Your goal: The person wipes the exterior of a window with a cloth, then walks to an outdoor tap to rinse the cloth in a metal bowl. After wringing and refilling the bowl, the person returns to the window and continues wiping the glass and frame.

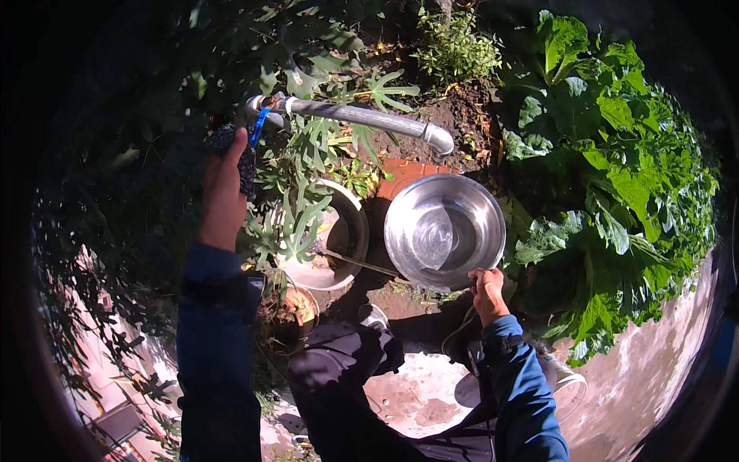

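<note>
My right hand (488, 291) grips the near rim of a shiny round metal basin (444, 231), thumb at the edge. The basin's floor bears a bright patch of sunlight. My left hand (224, 193) is raised at the left and holds a dark, speckled, mesh-like bundle (245, 167), its thumb up. Just above that hand lies the end of a grey metal pipe (369, 117) with a blue-handled tap (258, 126). The pipe runs right to an elbow (440, 141), which points down beyond the basin's far rim. Whether the bundle touches the tap I cannot tell.
A pale round tub (362, 231) with a stick (364, 264) across it stands left of the basin, a plant pot (306, 300) nearer me. Terracotta-coloured blocks (407, 173) lie behind the basin. Large leafy greens (612, 173) crowd the right; dark foliage fills the left. A whitish bucket (571, 384) lies lower right.
</note>
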Tool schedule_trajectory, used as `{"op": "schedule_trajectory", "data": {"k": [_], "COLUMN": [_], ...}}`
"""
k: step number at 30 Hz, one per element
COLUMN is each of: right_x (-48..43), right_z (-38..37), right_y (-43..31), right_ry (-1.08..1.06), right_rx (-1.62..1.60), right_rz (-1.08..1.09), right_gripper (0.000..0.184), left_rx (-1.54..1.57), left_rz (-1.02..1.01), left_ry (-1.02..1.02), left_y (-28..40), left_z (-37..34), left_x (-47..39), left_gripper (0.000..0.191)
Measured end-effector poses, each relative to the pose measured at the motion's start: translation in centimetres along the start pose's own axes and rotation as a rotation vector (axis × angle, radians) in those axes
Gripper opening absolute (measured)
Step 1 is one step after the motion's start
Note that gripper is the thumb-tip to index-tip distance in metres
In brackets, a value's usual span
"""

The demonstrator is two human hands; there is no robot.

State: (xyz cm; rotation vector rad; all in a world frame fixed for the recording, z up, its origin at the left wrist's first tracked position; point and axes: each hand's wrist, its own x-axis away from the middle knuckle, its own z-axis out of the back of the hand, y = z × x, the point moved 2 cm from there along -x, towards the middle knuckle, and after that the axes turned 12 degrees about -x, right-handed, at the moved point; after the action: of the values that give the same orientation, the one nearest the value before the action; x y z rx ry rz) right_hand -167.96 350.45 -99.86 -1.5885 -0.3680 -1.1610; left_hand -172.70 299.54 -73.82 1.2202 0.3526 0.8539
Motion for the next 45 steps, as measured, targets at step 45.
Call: {"op": "schedule_trajectory", "data": {"k": [45], "right_x": [-12.8], "right_z": [-10.8], "right_y": [-1.0], "right_ry": [-0.076], "right_rx": [0.354], "right_rz": [1.014], "right_gripper": [0.053], "left_rx": [0.524], "left_rz": [0.163], "left_ry": [-0.594], "left_y": [-7.5], "left_z": [-12.7], "left_x": [11.0], "left_gripper": [0.028]}}
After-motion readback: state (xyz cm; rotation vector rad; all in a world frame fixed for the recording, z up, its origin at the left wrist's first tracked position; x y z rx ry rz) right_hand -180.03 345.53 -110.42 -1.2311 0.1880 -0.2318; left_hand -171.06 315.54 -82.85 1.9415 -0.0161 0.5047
